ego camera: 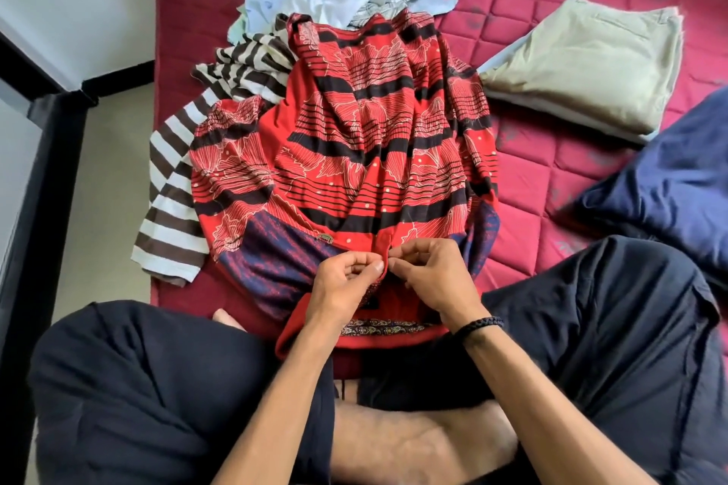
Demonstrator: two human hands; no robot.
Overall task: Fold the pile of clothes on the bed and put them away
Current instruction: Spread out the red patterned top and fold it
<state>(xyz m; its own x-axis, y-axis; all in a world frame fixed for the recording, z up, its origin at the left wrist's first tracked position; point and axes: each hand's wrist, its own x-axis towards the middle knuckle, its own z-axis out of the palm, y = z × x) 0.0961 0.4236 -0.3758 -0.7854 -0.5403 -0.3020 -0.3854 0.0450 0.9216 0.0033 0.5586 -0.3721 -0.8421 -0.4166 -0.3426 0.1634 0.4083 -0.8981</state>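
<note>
The red printed shirt that I pinch with my hands is thin, matt cloth lying in soft wrinkles, and the brown-and-white striped top near the bed's left edge looks like soft knit. The maroon mattress is quilted fabric with a slightly worn, blotchy surface, and the folded beige trousers look smooth and stiffer.

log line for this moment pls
left hand pinches red patterned shirt placket | right hand pinches same | striped top unfolded | beige garment folded

Dark trousers, black braided wristband
</note>
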